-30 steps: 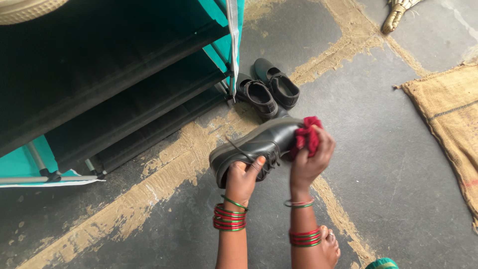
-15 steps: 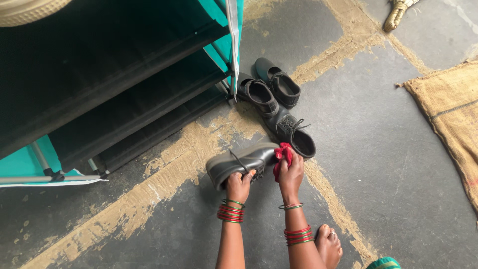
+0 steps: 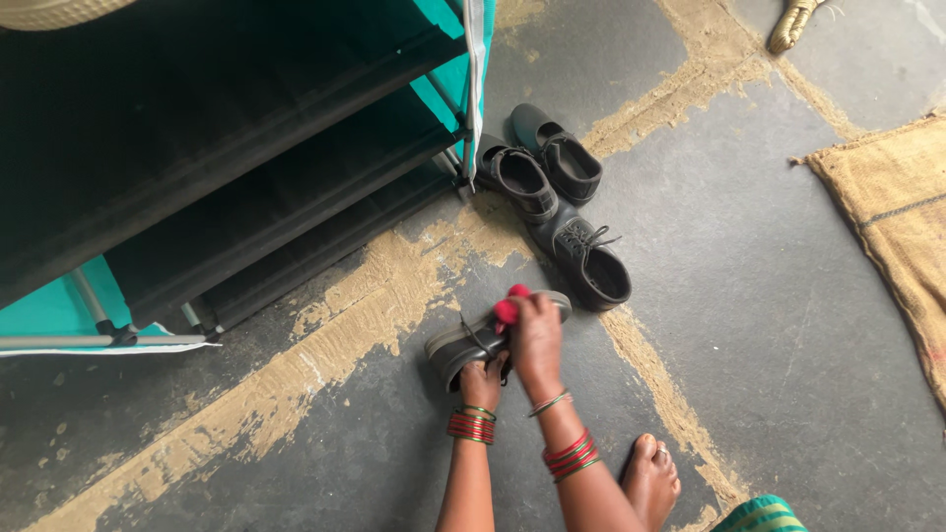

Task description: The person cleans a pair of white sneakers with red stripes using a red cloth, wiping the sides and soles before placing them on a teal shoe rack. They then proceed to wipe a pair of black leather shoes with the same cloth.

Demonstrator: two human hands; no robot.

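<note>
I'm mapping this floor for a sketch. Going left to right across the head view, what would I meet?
Shoe rack → left hand under the held shoe → right hand with the red cloth → laced boot → bare foot → burlap sack.

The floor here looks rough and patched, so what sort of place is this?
Probably the entry or yard of a home where footwear is kept. A teal shoe rack stands on the grey floor, black shoes lie beside it, and a burlap sack lies spread as a mat.
</note>
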